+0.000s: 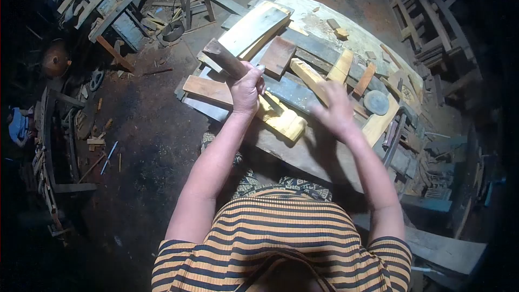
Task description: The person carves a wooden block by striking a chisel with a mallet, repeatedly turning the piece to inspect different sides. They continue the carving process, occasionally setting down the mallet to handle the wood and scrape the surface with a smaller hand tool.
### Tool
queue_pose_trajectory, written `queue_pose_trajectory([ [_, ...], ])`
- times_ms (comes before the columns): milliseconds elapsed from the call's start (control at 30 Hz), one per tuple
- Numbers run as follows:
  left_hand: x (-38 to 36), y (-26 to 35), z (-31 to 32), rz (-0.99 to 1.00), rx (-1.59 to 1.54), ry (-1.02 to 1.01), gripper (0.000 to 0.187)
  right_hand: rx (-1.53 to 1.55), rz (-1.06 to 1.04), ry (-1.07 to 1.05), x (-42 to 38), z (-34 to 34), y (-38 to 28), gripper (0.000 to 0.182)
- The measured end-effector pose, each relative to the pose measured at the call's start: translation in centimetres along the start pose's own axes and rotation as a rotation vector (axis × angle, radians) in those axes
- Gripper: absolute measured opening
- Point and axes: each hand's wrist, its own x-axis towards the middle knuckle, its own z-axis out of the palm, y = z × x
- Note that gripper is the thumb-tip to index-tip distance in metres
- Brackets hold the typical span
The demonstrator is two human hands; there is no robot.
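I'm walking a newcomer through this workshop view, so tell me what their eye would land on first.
First the left hand, closed around a thick wooden handle raised over the cluttered workbench at centre. Just right of it, the right hand is motion-blurred above a long pale wood piece; whether it grips it cannot be told. Between the hands lies a bright yellow carved block, standing out from the dark planks around it.

orange-and-black striped shirt (281,238), yellow block (284,119)
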Motion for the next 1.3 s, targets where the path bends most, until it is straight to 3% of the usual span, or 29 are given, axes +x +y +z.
queue_pose_trajectory([
  [33, 0.1, -0.2, -0.3, 0.022, 0.013, -0.010, 0.021, -0.054, 0.045, 0.043, 1.2, -0.9, 0.7, 0.059],
  [100, 0.0, -0.4, -0.2, 0.033, 0.028, 0.005, 0.021, -0.307, 0.203, -0.228, 2.6, -1.2, 1.9, 0.063],
  [167, -0.1, -0.4, -0.1, 0.046, 0.042, 0.025, 0.021, -0.368, 0.233, -0.285, 3.1, 0.1, 3.6, 0.061],
  [233, -0.5, -0.3, -0.1, 0.052, 0.181, -0.049, 0.017, -0.302, 0.407, -0.452, 3.7, 0.4, 3.6, 0.060],
  [300, -0.7, -0.3, 0.0, 0.040, 0.145, -0.019, 0.018, -0.315, 0.346, -0.360, 3.4, 1.1, 4.8, 0.059],
  [367, -0.8, 0.0, 0.2, 0.068, 0.233, -0.049, 0.018, -0.108, 0.523, -0.409, 3.7, 0.4, 4.8, 0.057],
  [433, -1.1, 0.0, 0.2, 0.101, 0.285, -0.044, 0.018, 0.011, 0.525, -0.444, 4.0, -2.3, 3.8, 0.052],
  [533, -0.8, -0.6, 0.0, 0.191, 0.343, -0.060, 0.019, 0.208, 0.387, -0.286, 5.3, -10.2, -2.4, 0.058],
  [633, -1.1, 0.3, 0.6, -0.015, 0.229, -0.037, 0.022, 0.437, -0.122, -0.049, 7.4, -17.1, -10.1, 0.055],
  [667, -1.4, 0.3, 1.0, 0.113, 0.308, -0.022, 0.022, 0.544, -0.206, 0.001, 7.8, -18.2, -12.2, 0.056],
  [767, -1.9, 0.5, 1.3, 0.146, 0.357, -0.058, 0.022, 0.615, -0.306, -0.073, 7.9, -18.2, -15.8, 0.053],
  [800, -2.1, 0.2, 1.5, 0.150, 0.341, -0.008, 0.019, 0.358, -0.245, -0.184, 7.7, -17.8, -16.5, 0.045],
  [833, -2.1, 0.8, 1.3, 0.098, 0.455, -0.080, 0.018, -0.085, 0.029, -0.569, 8.7, -18.8, -17.5, 0.040],
  [900, -2.5, 0.4, 2.1, 0.168, 0.419, 0.003, 0.018, -0.210, 0.005, -0.527, 9.1, -20.0, -19.5, 0.039],
  [933, -2.4, 0.4, 2.0, 0.166, 0.420, -0.002, 0.018, -0.330, -0.193, -0.461, 9.5, -21.2, -20.3, 0.043],
  [967, -2.4, 0.4, 2.1, 0.189, 0.410, -0.025, 0.018, -0.266, -0.203, -0.373, 9.8, -21.8, -20.9, 0.056],
  [1033, -2.7, -0.2, 2.3, 0.205, 0.394, -0.057, 0.018, 0.400, -0.447, -0.112, 9.4, -20.7, -21.0, 0.067],
  [1067, -2.6, -0.7, 2.1, 0.256, 0.450, -0.064, 0.017, 0.356, -0.566, -0.010, 9.2, -20.4, -20.9, 0.071],
  [1100, -2.6, -0.1, 2.3, 0.310, 0.507, -0.068, 0.018, 0.506, -0.578, -0.033, 8.5, -19.7, -20.3, 0.068],
  [1167, -2.9, 0.5, 2.5, 0.326, 0.522, -0.088, 0.019, -0.091, -0.206, -0.360, 7.6, -19.5, -18.7, 0.063],
  [1233, -2.9, 0.2, 2.5, 0.207, 0.540, -0.097, 0.019, 0.002, -0.109, -0.485, 7.8, -18.4, -15.5, 0.056],
  [1267, -3.1, 0.1, 2.5, 0.169, 0.433, -0.078, 0.020, -0.255, 0.028, -0.514, 7.1, -20.7, -18.3, 0.055],
  [1300, -3.2, 0.2, 2.3, 0.152, 0.433, -0.092, 0.020, -0.195, 0.038, -0.425, 6.5, -21.3, -18.0, 0.054],
])
